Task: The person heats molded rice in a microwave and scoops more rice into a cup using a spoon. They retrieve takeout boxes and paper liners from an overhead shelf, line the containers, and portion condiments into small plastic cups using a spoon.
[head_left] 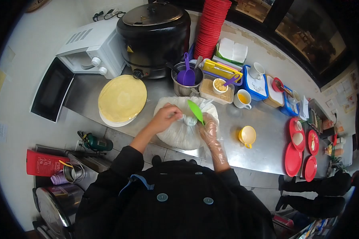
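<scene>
Beneath left hand (169, 116), plastic bag (178, 135).

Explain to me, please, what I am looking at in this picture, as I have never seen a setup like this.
There is no robot here. A person wears a camera on the head, and this single picture looks forward and down from it.

The right hand, in a clear plastic glove, holds a green utensil. The uncovered left hand is at the gathered top of a whitish plastic bag; I cannot tell whether it grips it.

On the metal counter, round yellow sheets lie left of the bag, and a yellow cup stands to its right. Behind are an open microwave, a large black pot and a metal pot with utensils in it.
</scene>
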The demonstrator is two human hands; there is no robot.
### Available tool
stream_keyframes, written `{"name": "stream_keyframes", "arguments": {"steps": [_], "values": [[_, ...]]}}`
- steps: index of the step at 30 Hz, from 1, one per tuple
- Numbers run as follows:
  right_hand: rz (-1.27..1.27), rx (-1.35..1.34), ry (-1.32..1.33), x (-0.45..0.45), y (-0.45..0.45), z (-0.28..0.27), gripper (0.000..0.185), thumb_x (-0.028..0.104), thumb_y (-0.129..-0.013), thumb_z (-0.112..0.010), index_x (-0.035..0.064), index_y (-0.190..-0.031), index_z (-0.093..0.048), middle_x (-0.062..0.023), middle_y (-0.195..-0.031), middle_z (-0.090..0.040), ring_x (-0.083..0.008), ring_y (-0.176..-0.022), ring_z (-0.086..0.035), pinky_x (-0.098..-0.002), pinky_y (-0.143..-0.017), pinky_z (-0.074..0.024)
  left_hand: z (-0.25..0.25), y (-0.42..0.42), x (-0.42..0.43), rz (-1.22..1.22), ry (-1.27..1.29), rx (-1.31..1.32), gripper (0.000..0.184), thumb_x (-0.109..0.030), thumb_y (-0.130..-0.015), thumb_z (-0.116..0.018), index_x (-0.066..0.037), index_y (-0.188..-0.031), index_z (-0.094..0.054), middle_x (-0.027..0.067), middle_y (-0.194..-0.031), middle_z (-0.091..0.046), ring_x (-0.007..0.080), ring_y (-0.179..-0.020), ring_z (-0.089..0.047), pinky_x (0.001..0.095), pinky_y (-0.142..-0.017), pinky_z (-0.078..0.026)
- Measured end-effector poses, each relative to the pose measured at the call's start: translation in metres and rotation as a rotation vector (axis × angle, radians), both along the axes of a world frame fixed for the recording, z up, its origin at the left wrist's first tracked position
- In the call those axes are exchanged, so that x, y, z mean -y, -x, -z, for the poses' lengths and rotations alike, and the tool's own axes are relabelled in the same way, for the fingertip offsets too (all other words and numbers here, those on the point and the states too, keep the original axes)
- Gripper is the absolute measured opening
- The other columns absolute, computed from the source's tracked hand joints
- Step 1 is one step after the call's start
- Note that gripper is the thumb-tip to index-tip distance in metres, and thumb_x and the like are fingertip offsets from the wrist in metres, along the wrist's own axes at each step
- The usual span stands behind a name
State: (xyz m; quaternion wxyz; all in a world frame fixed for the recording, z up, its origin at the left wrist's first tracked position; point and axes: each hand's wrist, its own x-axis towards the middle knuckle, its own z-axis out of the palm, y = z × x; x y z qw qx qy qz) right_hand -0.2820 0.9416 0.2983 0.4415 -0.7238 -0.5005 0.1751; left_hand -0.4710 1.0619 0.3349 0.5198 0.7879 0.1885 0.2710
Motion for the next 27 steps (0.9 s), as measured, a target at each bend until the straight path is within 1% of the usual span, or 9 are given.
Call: {"name": "stream_keyframes", "arguments": {"steps": [2,6,9,10,12,15,18,20,27], "values": [[0.117,0.101,-0.213,-0.002,-0.02,0.028,0.021,0.008,-0.074,-0.064,0.002,-0.094,-0.064,-0.0152,-0.085,-0.064,-0.0319,-0.082,-0.061,-0.0381,-0.072,-0.0468,0.001,0.018,-0.017,-0.183,-0.321,-0.075,0.014,-0.017,-0.088,-0.061,-0.004,-0.089,-0.062,0.0083,-0.089,-0.06,0.0183,-0.084,-0.054,0.0287,-0.078,-0.043],[0.455,0.037,-0.119,0.051,-0.075,0.033,0.023,0.01,-0.073,-0.067,0.0011,-0.094,-0.065,-0.015,-0.076,-0.065,-0.0301,-0.068,-0.062,-0.0379,-0.066,-0.0483,0.054,0.092,-0.058,-0.601,0.014,-0.105,0.014,-0.016,-0.085,-0.063,-0.003,-0.092,-0.063,0.0091,-0.09,-0.061,0.0209,-0.087,-0.056,0.0304,-0.082,-0.044],[0.456,-0.291,0.158,0.08,-0.062,0.01,0.027,0.005,-0.073,-0.066,0.0027,-0.1,-0.066,-0.0073,-0.074,-0.065,-0.0159,-0.063,-0.058,-0.0319,-0.06,-0.0462,0.081,0.121,-0.053,-0.475,0.168,-0.106,0.017,-0.011,-0.083,-0.064,-0.003,-0.098,-0.062,0.0098,-0.094,-0.06,0.0219,-0.091,-0.056,0.0318,-0.082,-0.044],[0.457,-0.294,0.16,0.08,-0.063,0.014,0.027,0.005,-0.073,-0.066,0.0027,-0.1,-0.066,-0.0073,-0.074,-0.065,-0.0159,-0.063,-0.058,-0.0319,-0.06,-0.0462,0.062,0.118,-0.044,-0.463,-0.017,-0.284,0.033,-0.009,-0.076,-0.069,-0.004,-0.107,-0.058,0.0108,-0.1,-0.059,0.0244,-0.098,-0.054,0.0349,-0.085,-0.043],[0.383,0.313,0.025,0.08,-0.069,0.022,0.03,0.003,-0.071,-0.064,0.0035,-0.101,-0.066,-0.0057,-0.071,-0.063,-0.0167,-0.06,-0.057,-0.031,-0.058,-0.0456,0.023,0.099,-0.031,-0.535,-0.232,-0.296,0.04,-0.01,-0.073,-0.071,-0.006,-0.11,-0.057,0.0106,-0.102,-0.058,0.026,-0.1,-0.052,0.0366,-0.087,-0.041],[0.436,0.144,-0.086,0.048,-0.04,-0.034,0.03,0.003,-0.071,-0.063,0.0041,-0.101,-0.066,-0.0098,-0.074,-0.064,-0.0205,-0.064,-0.06,-0.0331,-0.06,-0.0468,0.0,0.048,-0.023,-0.649,-0.445,-0.176,0.059,-0.014,-0.065,-0.076,-0.01,-0.119,-0.052,0.0099,-0.101,-0.058,0.0301,-0.102,-0.049,0.0401,-0.09,-0.037],[0.222,0.191,0.072,0.013,-0.019,-0.049,0.034,0.005,-0.069,-0.065,0.006,-0.103,-0.064,-0.0139,-0.088,-0.065,-0.0274,-0.076,-0.063,-0.0368,-0.067,-0.0485,-0.009,0.013,-0.009,-0.462,-0.535,-0.266,0.054,-0.015,-0.065,-0.076,-0.012,-0.115,-0.056,0.007,-0.097,-0.059,0.0281,-0.099,-0.05,0.04,-0.093,-0.034],[-0.157,0.522,-0.02,-0.003,-0.024,-0.02,0.037,0.008,-0.068,-0.066,0.0067,-0.105,-0.061,-0.0149,-0.103,-0.062,-0.0328,-0.089,-0.06,-0.0396,-0.074,-0.0483,0.013,0.007,-0.01,-0.214,-0.765,-0.464,0.047,-0.017,-0.064,-0.076,-0.013,-0.108,-0.06,0.0034,-0.093,-0.059,0.0248,-0.098,-0.05,0.0433,-0.092,-0.031],[-0.161,0.533,0.043,0.076,-0.023,-0.043,0.015,0.01,-0.075,-0.062,0.0089,-0.089,-0.06,-0.0142,-0.093,-0.059,-0.0345,-0.078,-0.061,-0.0429,-0.066,-0.0488,0.025,0.09,0.072,-0.415,-0.8,-0.408,0.049,-0.023,-0.062,-0.076,-0.017,-0.11,-0.064,-0.0003,-0.086,-0.059,0.0204,-0.09,-0.051,0.0435,-0.081,-0.029]]}}
